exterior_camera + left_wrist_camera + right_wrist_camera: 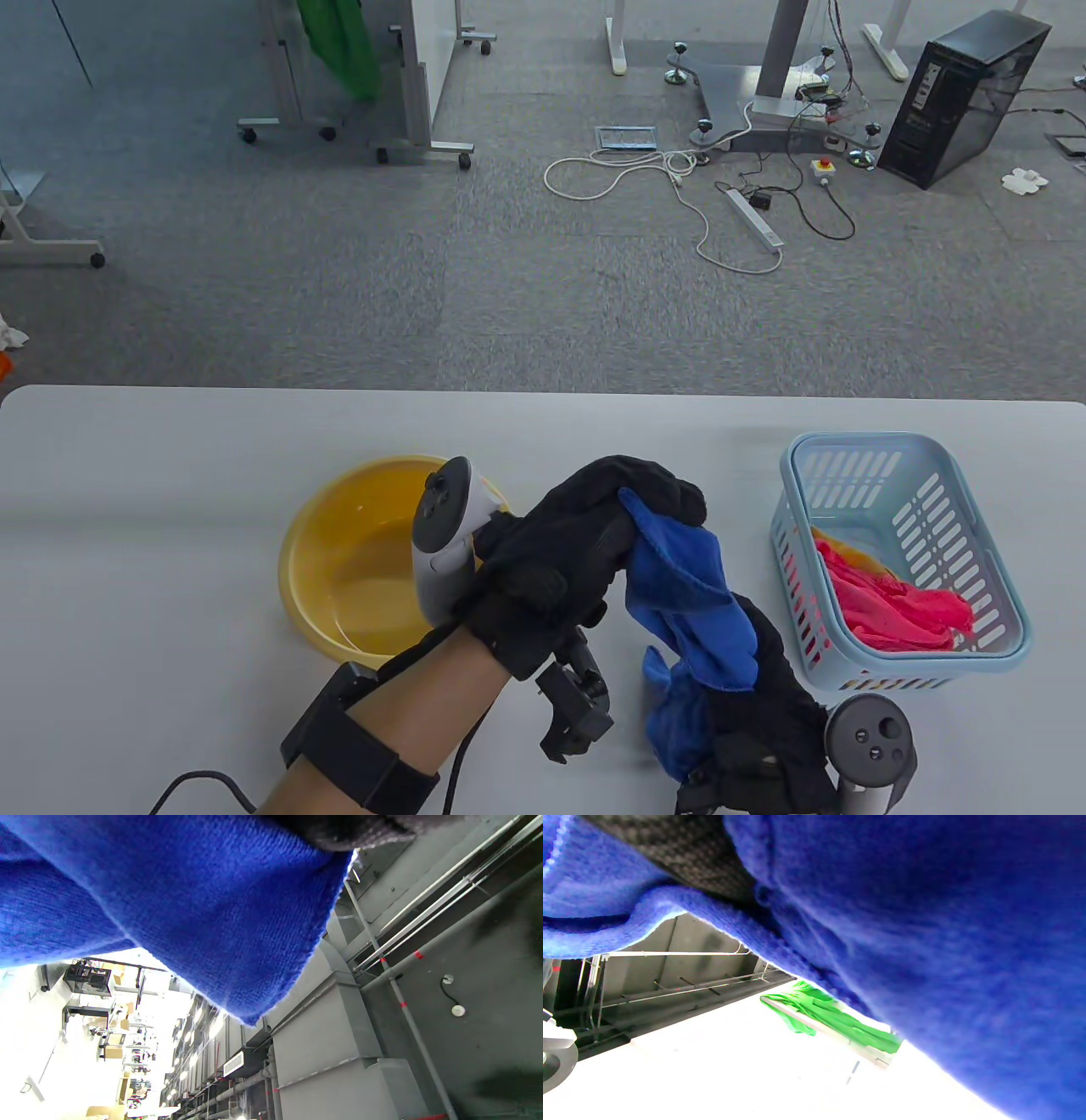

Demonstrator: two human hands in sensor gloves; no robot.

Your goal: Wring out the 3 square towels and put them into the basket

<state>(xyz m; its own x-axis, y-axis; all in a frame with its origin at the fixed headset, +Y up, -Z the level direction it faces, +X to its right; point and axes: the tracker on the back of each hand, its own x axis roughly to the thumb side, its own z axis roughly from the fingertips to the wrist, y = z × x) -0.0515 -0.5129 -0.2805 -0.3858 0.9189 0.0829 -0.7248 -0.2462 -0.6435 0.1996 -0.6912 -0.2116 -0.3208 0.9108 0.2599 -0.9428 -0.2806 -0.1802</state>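
- Over the table point(170, 475), table view: my left hand point(585, 543) grips the upper end of the blue towel point(687, 611); my right hand point(764, 722), at 5 o'clock from it, grips the lower end. The towel hangs twisted between them. The yellow basin point(339, 560) sits at 9 o'clock, the blue basket point(976, 543) at 3 o'clock, holding a pink towel point(891, 607) over a yellow one point(861, 556).
- Left wrist view: blue towel point(191, 908) fills the upper left; my fingers are hidden.
- Right wrist view: blue towel point(925, 942) covers most of the frame, wrapping my dark glove point(683, 853).
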